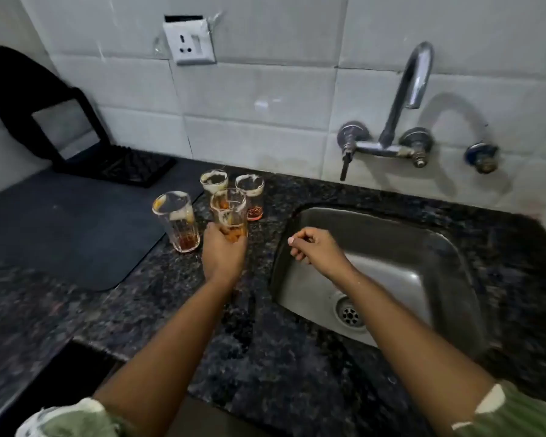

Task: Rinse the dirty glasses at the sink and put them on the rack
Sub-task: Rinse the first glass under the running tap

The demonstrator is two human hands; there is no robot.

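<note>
Far left I see a black rack (pixel 117 165) at the back against the wall tiles, with a black upright panel (pixel 66 127) leaning behind it. In front of it a dark mat (pixel 60 228) lies flat on the speckled granite tabletop (pixel 158 288). At the mat's right edge stands a tall glass (pixel 177 220), upright, with brown residue at the bottom and foam on the walls. Just right of it is a cluster of three more dirty glasses: back-left glass (pixel 214 182), back-right glass (pixel 250 197) with reddish dregs, and the front glass (pixel 229 216). My left hand (pixel 222 253) is wrapped round the lower part of the front glass, fingers curled on it; I cannot tell if its base is on the tabletop or just off it. It sits close against the two behind it.

On the wall above, a white socket plate (pixel 191 42). Moving right, my right hand (pixel 315 247) hovers over the left rim of the steel sink (pixel 423 269), fingers loosely curled, holding nothing, not touching a glass. The drain (pixel 350 315) is at the near side of the basin. A chrome wall tap (pixel 404 99) with a curved spout sits above the sink, no water visibly running. A separate small valve (pixel 483 156) is on the tiles to its right. Green sleeves show at both bottom corners.
</note>
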